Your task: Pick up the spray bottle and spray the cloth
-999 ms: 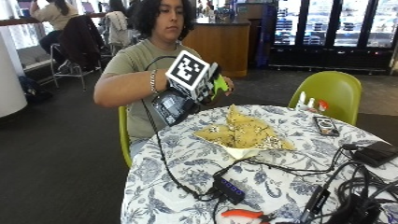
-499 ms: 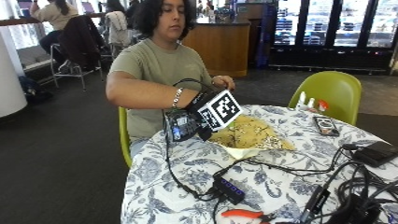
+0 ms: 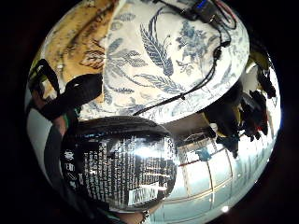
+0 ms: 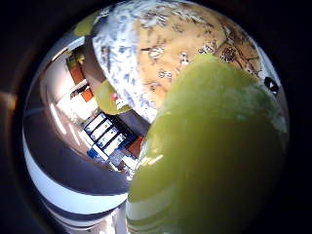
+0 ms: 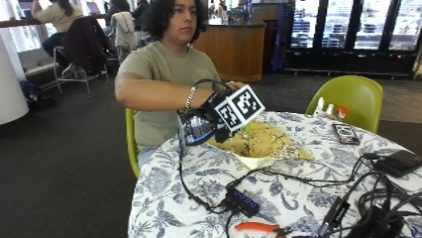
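In the outside view my gloved right hand [image 5: 210, 117] grips the spray bottle [image 5: 195, 127], which is tilted just above the table's near-left edge. A green part of the bottle pokes out toward the cloth [image 5: 270, 145], a yellow patterned cloth crumpled on the floral tablecloth [image 5: 198, 173]. The little finger side palm view has the bottle's dark printed label [image 3: 117, 163] close to the palm, and the cloth [image 3: 77, 44] lies beyond it. The bottle's green body [image 4: 214, 156] fills much of the thumb side palm view, with the cloth [image 4: 185, 44] behind it.
A phone [image 5: 345, 133] lies at the table's far side near small white bottles [image 5: 328, 106] and a green chair [image 5: 350, 98]. Cables, a USB hub [image 5: 242, 201], a black box [image 5: 398, 162] and an orange-handled tool [image 5: 258, 228] crowd the front right.
My hand has carried the bottle down from chest height and rightward to the cloth's near edge. The bottle has turned over in the hand.
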